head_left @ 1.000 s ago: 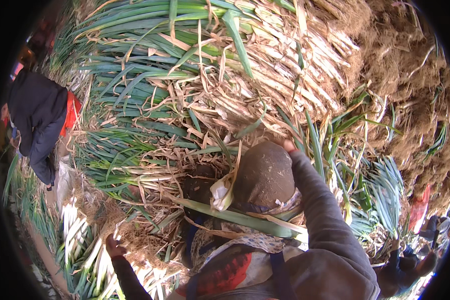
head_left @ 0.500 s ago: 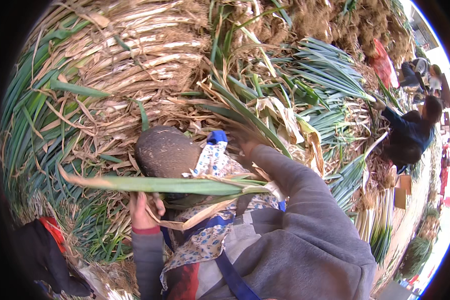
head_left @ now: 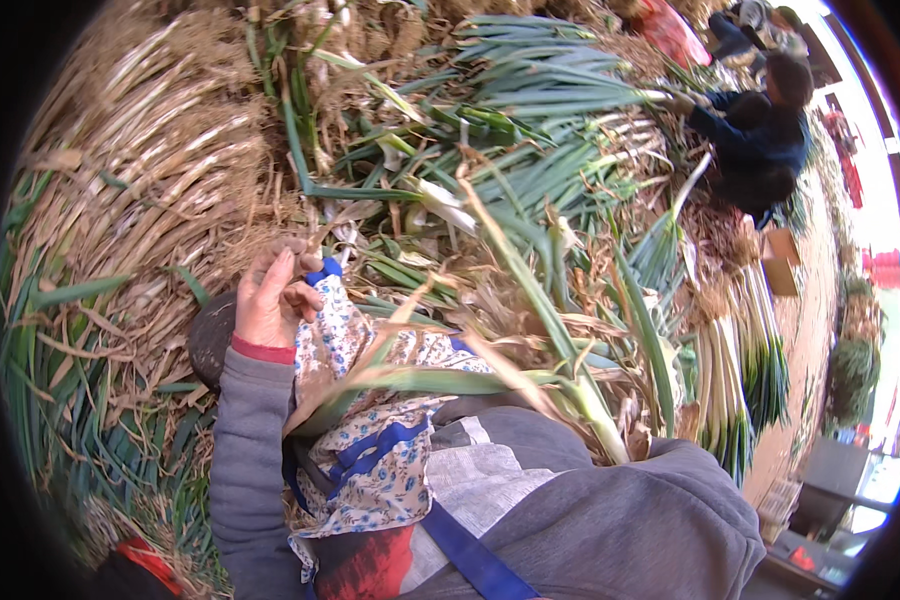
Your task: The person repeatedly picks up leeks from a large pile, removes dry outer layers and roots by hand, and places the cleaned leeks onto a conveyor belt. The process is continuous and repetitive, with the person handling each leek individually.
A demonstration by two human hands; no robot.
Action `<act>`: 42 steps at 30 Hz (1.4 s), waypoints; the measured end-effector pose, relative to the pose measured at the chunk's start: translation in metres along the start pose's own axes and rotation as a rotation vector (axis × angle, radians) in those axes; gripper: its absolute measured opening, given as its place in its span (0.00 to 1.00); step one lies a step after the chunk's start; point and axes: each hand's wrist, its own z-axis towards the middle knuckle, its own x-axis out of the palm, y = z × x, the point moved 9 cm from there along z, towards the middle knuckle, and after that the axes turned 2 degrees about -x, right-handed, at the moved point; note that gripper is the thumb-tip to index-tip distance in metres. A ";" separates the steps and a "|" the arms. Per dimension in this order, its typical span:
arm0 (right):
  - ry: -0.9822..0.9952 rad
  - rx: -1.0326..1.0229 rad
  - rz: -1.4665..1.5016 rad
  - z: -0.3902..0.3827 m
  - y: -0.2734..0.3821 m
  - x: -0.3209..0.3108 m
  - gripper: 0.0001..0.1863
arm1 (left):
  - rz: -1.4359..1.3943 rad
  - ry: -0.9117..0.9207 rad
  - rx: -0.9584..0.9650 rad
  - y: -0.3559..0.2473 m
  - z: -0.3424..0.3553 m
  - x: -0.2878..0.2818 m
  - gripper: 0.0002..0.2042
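Observation:
My left hand is raised at the left beside the blue-edged end of a flowered cloth. Its fingers are loosely curled and apart, with nothing plainly held. Across my front lies a large green onion; its pale stalk end rests by my grey right sleeve, and its leaves stretch left and upward. My right hand does not show; the sleeve bends out of sight behind the stalk. Under my left wrist sits a dark brown rounded thing, mostly covered.
Rows of green onions with dry roots fill the left. Loose onions lie ahead. A person in dark clothes crouches at the right, holding onion stalks. Near them are a cardboard box, an onion bundle and a red mesh sack.
My left hand has come away from the green onion's leaves and moved up. The onion has shifted right and closer to me. My right arm has drawn back from the pile.

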 end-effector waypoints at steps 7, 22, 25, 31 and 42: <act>0.138 0.036 -0.094 -0.012 -0.010 -0.047 0.15 | 0.044 0.034 0.019 0.006 -0.003 -0.010 0.11; -0.418 -0.461 -0.087 0.060 0.145 -0.163 0.25 | 0.054 -0.435 0.259 -0.090 -0.121 -0.162 0.12; -0.147 -0.191 -0.066 0.050 0.023 -0.061 0.24 | 0.055 -0.451 0.263 -0.094 -0.108 -0.154 0.11; 0.078 0.026 -0.028 0.041 -0.052 0.015 0.22 | 0.058 -0.420 0.259 -0.079 -0.102 -0.135 0.11; -0.631 -1.081 0.000 0.028 0.351 -0.337 0.12 | 0.000 -1.112 0.617 -0.039 -0.360 -0.236 0.13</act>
